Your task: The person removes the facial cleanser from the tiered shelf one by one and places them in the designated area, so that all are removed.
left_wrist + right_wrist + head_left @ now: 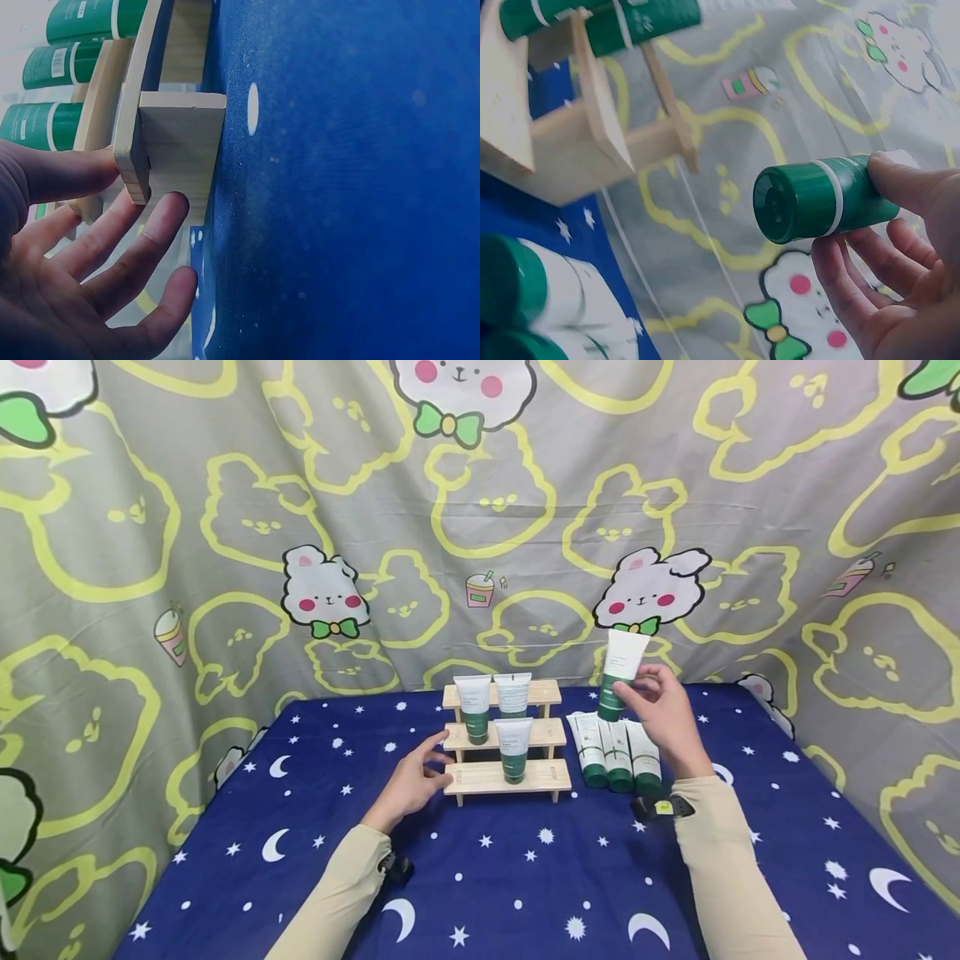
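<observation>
My right hand pinches a white squeeze tube with a green cap between thumb and fingers. Cap down and slightly tilted, it is held up above several similar tubes lying side by side on the cloth. In the right wrist view the held tube's green cap end faces the camera. At the left end of a three-step wooden stand, my left hand has thumb and index finger at the lowest step's corner, other fingers spread. Two tubes stand on the middle step, one tube on the bottom step.
A dark blue cloth with white moons and stars covers the table. Behind it hangs a grey curtain with cartoon bears and yellow outlines. The stand's top step rises close to the curtain.
</observation>
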`<action>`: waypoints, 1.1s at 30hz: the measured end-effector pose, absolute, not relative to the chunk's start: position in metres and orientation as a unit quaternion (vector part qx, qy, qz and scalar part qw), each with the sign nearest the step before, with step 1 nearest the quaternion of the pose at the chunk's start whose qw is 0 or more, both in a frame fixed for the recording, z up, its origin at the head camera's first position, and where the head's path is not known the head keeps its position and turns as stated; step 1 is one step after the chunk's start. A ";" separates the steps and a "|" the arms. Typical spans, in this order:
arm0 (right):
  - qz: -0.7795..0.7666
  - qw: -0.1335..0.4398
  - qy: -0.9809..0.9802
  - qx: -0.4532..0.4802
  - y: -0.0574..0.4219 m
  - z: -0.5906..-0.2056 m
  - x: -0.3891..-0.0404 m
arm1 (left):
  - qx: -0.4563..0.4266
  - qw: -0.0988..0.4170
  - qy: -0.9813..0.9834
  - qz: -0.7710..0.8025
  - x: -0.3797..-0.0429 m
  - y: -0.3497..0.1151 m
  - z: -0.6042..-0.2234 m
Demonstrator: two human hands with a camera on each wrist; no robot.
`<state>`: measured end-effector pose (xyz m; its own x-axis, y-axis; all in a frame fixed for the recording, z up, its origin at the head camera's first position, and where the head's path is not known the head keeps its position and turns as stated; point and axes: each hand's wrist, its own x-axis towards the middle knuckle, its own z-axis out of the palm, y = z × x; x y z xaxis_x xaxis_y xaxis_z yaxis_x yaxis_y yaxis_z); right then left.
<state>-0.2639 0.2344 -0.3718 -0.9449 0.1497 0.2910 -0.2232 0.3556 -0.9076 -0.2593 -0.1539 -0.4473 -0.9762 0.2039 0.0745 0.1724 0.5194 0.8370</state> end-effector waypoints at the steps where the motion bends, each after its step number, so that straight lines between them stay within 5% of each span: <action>1: 0.573 0.167 -0.802 0.019 0.239 -0.371 -0.263 | 0.108 0.015 0.871 0.478 -0.260 -0.154 -0.448; 16: 0.602 0.201 -0.772 -0.028 0.293 -0.373 -0.256 | 0.110 0.013 0.871 0.479 -0.260 -0.153 -0.448; 27: 0.575 0.164 -0.799 -0.064 0.325 -0.393 -0.259 | 0.114 0.011 0.873 0.474 -0.261 -0.154 -0.449; 33: 0.551 0.096 -0.826 -0.069 0.337 -0.407 -0.259 | 0.116 0.010 0.873 0.473 -0.261 -0.155 -0.450</action>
